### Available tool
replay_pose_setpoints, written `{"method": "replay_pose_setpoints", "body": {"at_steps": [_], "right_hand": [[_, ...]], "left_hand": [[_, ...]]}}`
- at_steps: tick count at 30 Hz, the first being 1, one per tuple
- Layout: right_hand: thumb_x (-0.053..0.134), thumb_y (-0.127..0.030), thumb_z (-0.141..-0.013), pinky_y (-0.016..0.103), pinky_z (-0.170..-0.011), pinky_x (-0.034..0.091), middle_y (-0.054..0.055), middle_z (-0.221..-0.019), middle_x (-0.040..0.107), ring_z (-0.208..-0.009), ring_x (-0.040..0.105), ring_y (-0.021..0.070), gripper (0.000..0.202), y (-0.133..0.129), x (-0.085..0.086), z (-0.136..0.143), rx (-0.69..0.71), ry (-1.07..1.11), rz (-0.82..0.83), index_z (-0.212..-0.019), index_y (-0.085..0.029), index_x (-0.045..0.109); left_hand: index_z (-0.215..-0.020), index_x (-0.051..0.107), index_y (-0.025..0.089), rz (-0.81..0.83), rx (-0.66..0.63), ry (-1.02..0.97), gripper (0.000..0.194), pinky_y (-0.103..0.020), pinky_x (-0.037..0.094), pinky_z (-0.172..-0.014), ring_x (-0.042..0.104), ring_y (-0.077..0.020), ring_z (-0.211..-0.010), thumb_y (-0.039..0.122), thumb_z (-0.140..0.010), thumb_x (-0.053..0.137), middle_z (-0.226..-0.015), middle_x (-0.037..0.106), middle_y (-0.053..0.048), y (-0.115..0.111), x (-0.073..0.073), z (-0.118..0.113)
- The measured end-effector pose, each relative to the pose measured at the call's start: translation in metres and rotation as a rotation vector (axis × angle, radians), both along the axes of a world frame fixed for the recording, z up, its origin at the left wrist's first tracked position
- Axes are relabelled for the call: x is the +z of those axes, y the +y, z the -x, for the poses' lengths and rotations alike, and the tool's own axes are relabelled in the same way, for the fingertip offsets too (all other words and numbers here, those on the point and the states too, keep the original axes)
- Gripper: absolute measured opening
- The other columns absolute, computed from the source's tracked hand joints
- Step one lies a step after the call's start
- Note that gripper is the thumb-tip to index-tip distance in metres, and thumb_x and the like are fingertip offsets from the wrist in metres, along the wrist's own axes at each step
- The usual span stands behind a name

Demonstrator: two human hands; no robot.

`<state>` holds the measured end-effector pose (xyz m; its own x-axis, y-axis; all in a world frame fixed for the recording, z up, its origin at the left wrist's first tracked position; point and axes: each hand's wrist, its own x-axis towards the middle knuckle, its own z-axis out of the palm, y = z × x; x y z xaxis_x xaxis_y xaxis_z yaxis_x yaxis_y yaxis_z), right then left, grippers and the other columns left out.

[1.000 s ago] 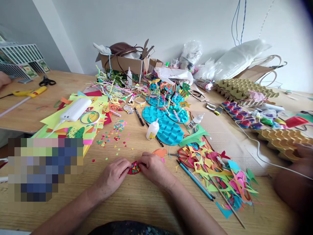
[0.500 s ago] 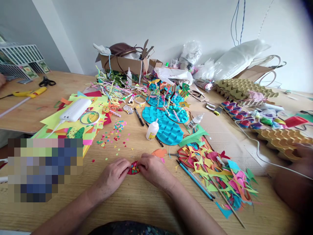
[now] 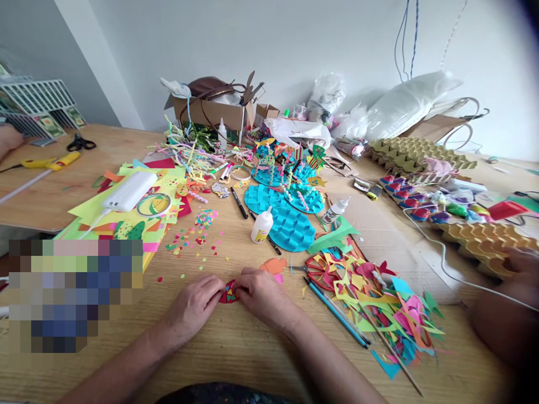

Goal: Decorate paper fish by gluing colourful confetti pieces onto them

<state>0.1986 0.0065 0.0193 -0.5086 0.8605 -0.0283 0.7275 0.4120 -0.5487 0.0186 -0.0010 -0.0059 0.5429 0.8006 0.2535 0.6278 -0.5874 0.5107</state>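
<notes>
Between my two hands lies a small red paper cutout covered with colourful triangles; its right part is hidden by fingers. My left hand is closed, its fingertips pinching the cutout's left edge. From the other side my right hand presses its closed fingertips onto the right edge. Just beyond the right hand rests an orange paper cutout, with a bit of pink paper beside it. A white glue bottle stands upright farther back. Small paper confetti is scattered ahead of my left hand.
Blue paper-covered ovals lie mid-table. Paper scraps with red-handled scissors and pencils are at right. Yellow sheets carry a white power strip at left. Another person's hand touches an egg tray.
Both hands stay on the red cutout, with only slight finger movement. The view has shifted slightly. At the far left, more of another person's hand shows.
</notes>
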Motion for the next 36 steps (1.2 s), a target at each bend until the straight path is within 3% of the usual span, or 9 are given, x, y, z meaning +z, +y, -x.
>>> {"method": "replay_pose_setpoints", "body": {"at_steps": [22,36], "right_hand": [[0.048,-0.010,-0.075,0.017,-0.056,0.033,0.000,-0.072,0.058,-0.066,0.052,0.0094,0.020,0.0012,0.0011,0.0012,-0.019,-0.009,-0.010,-0.079,-0.019,0.065],[0.048,-0.012,-0.076,0.019,-0.053,0.031,0.000,-0.070,0.058,-0.063,0.052,0.0094,0.017,-0.0011,0.0014,0.0005,-0.030,-0.065,-0.012,-0.072,-0.018,0.064]], "left_hand": [[-0.073,0.050,0.019,0.033,-0.008,-0.012,0.018,-0.021,0.042,-0.060,0.053,-0.0127,-0.065,0.009,-0.081,0.037,-0.069,0.055,0.000,0.0002,0.0007,-0.0001],[-0.071,0.050,0.019,0.012,-0.002,-0.039,0.018,-0.021,0.042,-0.057,0.053,-0.0123,-0.064,0.009,-0.079,0.038,-0.067,0.055,0.001,0.0002,0.0002,-0.0006]]}}
